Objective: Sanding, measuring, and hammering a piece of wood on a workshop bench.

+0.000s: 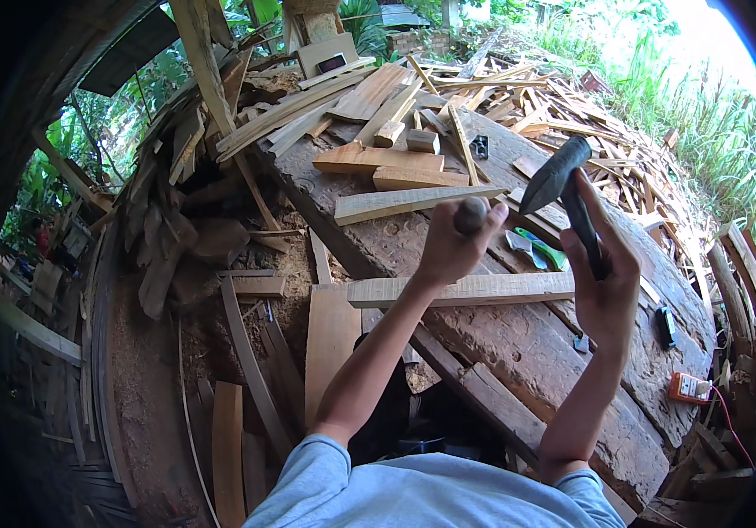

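My left hand (pixel 450 251) is closed round a chisel-like tool with a round-ended handle (pixel 471 215); the handle's butt shows above my fist and its lower end is hidden. Raised to the right of it, my right hand (pixel 609 277) grips a hammer (pixel 557 174) by its dark handle, the dark metal head up and tilted left. The hammer head and the handle butt are apart. Below both hands, a squared wooden beam (pixel 492 289) lies across the rough plank bench (pixel 519 352). A paler wedge-shaped board (pixel 396 204) is just beyond my left hand.
Short wood blocks (pixel 422 141) and boards lie at the bench's far side, before a heap of offcuts (pixel 624 176). A green-and-white object (pixel 536 248) sits between my hands. Rightward are a small black object (pixel 665 327) and an orange power socket box (pixel 689 388) with a red cord.
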`<state>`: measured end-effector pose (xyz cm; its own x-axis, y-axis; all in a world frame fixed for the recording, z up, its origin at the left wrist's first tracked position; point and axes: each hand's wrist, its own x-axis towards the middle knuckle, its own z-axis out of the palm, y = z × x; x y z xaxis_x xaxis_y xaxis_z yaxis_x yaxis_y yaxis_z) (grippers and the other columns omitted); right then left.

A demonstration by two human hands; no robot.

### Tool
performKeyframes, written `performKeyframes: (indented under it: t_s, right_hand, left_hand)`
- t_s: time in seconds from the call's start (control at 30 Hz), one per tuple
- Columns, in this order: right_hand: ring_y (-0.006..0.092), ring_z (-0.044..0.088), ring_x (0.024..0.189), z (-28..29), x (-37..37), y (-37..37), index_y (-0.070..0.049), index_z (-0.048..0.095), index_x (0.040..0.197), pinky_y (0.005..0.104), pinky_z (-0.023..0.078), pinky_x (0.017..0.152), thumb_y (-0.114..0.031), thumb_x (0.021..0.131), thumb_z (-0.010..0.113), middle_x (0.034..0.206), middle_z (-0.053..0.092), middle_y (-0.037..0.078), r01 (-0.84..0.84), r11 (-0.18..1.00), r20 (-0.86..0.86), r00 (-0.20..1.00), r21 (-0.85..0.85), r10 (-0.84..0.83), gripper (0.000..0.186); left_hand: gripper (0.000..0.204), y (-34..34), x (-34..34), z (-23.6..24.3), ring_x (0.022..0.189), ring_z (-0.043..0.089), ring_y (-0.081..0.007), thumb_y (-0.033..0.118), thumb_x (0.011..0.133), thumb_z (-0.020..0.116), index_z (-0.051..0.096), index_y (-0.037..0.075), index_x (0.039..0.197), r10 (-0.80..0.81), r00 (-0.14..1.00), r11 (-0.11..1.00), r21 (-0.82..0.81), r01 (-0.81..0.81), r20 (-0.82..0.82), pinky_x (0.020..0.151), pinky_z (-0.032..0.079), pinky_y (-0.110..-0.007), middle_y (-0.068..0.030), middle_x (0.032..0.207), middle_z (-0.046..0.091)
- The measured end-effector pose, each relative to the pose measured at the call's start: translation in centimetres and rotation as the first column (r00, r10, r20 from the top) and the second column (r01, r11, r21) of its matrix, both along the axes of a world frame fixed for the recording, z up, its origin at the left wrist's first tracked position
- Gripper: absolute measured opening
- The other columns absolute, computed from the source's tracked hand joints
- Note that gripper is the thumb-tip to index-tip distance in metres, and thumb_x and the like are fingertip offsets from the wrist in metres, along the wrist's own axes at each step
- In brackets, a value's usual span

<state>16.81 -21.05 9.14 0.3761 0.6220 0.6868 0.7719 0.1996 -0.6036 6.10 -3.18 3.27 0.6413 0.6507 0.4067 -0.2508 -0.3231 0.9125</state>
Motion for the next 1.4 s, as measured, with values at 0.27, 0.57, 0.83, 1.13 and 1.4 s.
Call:
performKeyframes:
  t_s: [0.27, 0.57, 0.83, 1.13, 1.4]
  right_hand:
    - [0.0064, 0.051, 0.078, 0.1, -1.3, 0.7, -0.005, 0.049, 0.15, 0.0248, 0.041, 0.07, -0.004, 0.1, 0.061, 0.127, 0.068, 0.008, 0.008, 0.988, -0.079, 0.997, 0.151, 0.004, 0.052]
    - [0.0048, 0.053, 0.07, -0.7, -1.8, 1.8, -0.012, 0.055, 0.147, 0.0239, 0.041, 0.059, -0.005, 0.1, 0.06, 0.112, 0.074, 0.009, 0.045, 0.983, -0.037, 0.999, 0.178, -0.039, 0.048]
    - [0.0232, 0.062, 0.069, 1.1, -3.1, 0.1, -0.017, 0.062, 0.142, 0.037, 0.051, 0.069, -0.007, 0.097, 0.062, 0.097, 0.073, 0.016, -0.049, 0.983, 0.147, 0.986, -0.178, 0.076, 0.046]
    - [0.0351, 0.069, 0.076, 0.9, -2.7, 0.7, -0.023, 0.06, 0.144, 0.0402, 0.053, 0.074, -0.01, 0.099, 0.06, 0.103, 0.072, 0.022, -0.069, 0.961, 0.094, 0.991, -0.267, 0.098, 0.047]
    - [0.0048, 0.044, 0.059, -0.2, -2.1, 1.1, -0.008, 0.047, 0.153, 0.0229, 0.032, 0.055, -0.02, 0.107, 0.051, 0.085, 0.057, 0.001, 0.011, 0.987, -0.046, 0.999, 0.159, -0.004, 0.047]
  left_hand:
    - [0.041, 0.2, 2.7, -1.8, 0.048, 0.046, -0.0091, 0.021, 0.093, 0.07, 0.055, 0.001, 0.062, 0.02, 0.997, 0.999, 0.028, -0.022, 0.072, 0.049, 0.037, -0.035, -0.005, 0.051, 0.05]
    - [0.033, 0.4, 3.2, -2.6, 0.049, 0.05, -0.0072, 0.019, 0.09, 0.071, 0.061, 0.0, 0.064, 0.029, 0.999, 1.0, 0.01, -0.029, 0.038, 0.049, 0.037, -0.033, -0.0043, 0.049, 0.054]
    - [0.012, 0.7, 3.2, -3.0, 0.067, 0.055, -0.0038, 0.011, 0.095, 0.071, 0.062, 0.005, 0.099, -0.026, 1.0, 0.976, 0.216, 0.022, 0.016, 0.059, 0.045, -0.027, 0.003, 0.077, 0.059]
    - [0.006, -0.2, 3.3, -2.4, 0.062, 0.05, -0.005, 0.003, 0.086, 0.063, 0.062, -0.002, 0.083, 0.023, 0.992, 0.994, 0.101, -0.036, 0.123, 0.054, 0.043, -0.031, -0.0014, 0.064, 0.057]
    - [0.034, -0.1, 2.9, -1.7, 0.052, 0.044, -0.006, 0.02, 0.094, 0.068, 0.06, 0.0, 0.068, 0.021, 0.997, 0.996, 0.087, -0.028, 0.079, 0.05, 0.035, -0.033, -0.0025, 0.05, 0.048]
